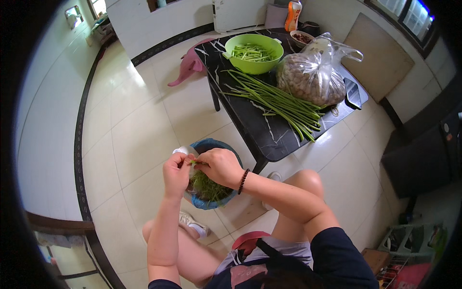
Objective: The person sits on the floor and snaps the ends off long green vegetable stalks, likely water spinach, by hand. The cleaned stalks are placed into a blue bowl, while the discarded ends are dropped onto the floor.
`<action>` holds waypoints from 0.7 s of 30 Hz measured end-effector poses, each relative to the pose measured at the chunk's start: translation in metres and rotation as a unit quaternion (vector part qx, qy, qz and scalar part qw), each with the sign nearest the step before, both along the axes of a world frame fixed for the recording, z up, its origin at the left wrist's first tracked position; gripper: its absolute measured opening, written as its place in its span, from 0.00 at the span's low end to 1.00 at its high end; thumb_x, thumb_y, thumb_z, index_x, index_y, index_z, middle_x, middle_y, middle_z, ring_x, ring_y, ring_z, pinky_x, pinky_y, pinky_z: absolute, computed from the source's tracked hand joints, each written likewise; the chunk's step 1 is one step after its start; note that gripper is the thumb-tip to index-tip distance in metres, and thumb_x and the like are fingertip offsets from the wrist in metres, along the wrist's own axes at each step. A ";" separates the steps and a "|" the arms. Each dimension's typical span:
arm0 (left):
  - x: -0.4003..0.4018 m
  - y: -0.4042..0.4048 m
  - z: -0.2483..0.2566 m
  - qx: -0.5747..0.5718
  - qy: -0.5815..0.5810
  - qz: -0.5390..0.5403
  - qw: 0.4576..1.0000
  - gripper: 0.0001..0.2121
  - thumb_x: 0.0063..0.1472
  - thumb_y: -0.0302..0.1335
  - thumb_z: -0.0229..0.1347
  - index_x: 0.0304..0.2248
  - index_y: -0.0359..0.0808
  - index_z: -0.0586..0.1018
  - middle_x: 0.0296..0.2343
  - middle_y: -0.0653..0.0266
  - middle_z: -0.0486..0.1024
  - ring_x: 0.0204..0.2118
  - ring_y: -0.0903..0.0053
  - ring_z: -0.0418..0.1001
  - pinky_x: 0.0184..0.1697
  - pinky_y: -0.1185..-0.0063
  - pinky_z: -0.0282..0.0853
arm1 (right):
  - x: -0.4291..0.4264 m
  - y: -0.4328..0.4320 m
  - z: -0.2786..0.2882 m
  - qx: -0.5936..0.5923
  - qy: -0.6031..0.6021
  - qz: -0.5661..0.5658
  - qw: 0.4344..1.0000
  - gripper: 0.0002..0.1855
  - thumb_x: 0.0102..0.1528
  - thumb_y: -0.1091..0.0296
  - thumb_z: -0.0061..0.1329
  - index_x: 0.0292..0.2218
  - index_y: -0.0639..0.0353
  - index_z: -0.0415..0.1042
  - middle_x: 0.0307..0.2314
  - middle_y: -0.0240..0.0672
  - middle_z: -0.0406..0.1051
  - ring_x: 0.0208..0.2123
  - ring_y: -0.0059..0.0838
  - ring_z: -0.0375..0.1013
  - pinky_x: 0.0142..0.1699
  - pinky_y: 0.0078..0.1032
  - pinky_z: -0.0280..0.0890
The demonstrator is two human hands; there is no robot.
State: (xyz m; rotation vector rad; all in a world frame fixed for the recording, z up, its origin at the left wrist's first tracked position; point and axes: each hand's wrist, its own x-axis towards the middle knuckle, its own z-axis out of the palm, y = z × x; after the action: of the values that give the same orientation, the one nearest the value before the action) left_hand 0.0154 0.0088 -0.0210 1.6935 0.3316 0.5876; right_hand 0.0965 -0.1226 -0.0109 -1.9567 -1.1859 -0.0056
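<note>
Over a blue-lined waste bin (234, 197), my left hand (177, 173) and my right hand (221, 167) meet, fingertips pinched on a small piece of green stem (194, 162). Green plant scraps (211, 188) lie inside the bin. On the black marble-pattern table (267, 144) rests a bunch of long green stems (274, 99), roughly side by side. Behind the bunch, a lime-green basin (254, 67) holds cut green stem pieces (252, 52). To its right sits a knotted clear plastic bag (312, 76) full of brownish lumps.
A smartphone (353, 94) lies at the table's right edge. A bowl (301, 38) with dark reddish contents and an orange bottle (293, 16) are at the far end. A pink elephant-shaped object (189, 67) stands on the floor left of the table. A black cabinet-like object (415, 159) is at right.
</note>
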 end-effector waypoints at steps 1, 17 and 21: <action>0.002 -0.001 -0.003 0.053 -0.027 0.008 0.998 0.09 0.55 0.26 0.53 0.19 0.31 0.72 0.17 0.70 0.68 0.20 0.85 0.62 0.24 0.85 0.58 | 0.001 -0.001 0.001 -0.001 0.007 -0.007 1.000 0.08 0.43 0.64 0.50 0.24 0.58 0.73 0.19 0.37 0.70 0.25 0.38 0.69 0.30 0.31 0.63; 0.008 0.008 -0.015 0.318 -0.049 0.071 0.944 0.07 0.51 0.22 0.50 0.33 0.34 0.73 0.26 0.61 0.71 0.30 0.70 0.69 0.34 0.76 0.64 | 0.035 -0.021 0.023 0.051 0.311 0.046 0.948 0.09 0.47 0.71 0.52 0.29 0.68 0.73 0.22 0.31 0.72 0.26 0.11 0.65 0.32 0.13 0.62; 0.002 -0.015 -0.008 -0.105 0.015 -0.127 0.986 0.08 0.57 0.23 0.47 0.37 0.32 0.71 0.25 0.69 0.69 0.27 0.85 0.66 0.31 0.85 0.62 | 0.026 -0.011 0.017 0.097 0.349 0.091 0.928 0.11 0.48 0.70 0.51 0.30 0.70 0.72 0.17 0.32 0.70 0.21 0.15 0.66 0.26 0.17 0.62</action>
State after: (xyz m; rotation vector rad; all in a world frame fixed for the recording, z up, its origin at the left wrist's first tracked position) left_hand 0.0175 -0.0060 -0.0289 1.5132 0.1869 0.3261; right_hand 0.1221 -0.1335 0.0056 -1.4683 -0.8353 0.6003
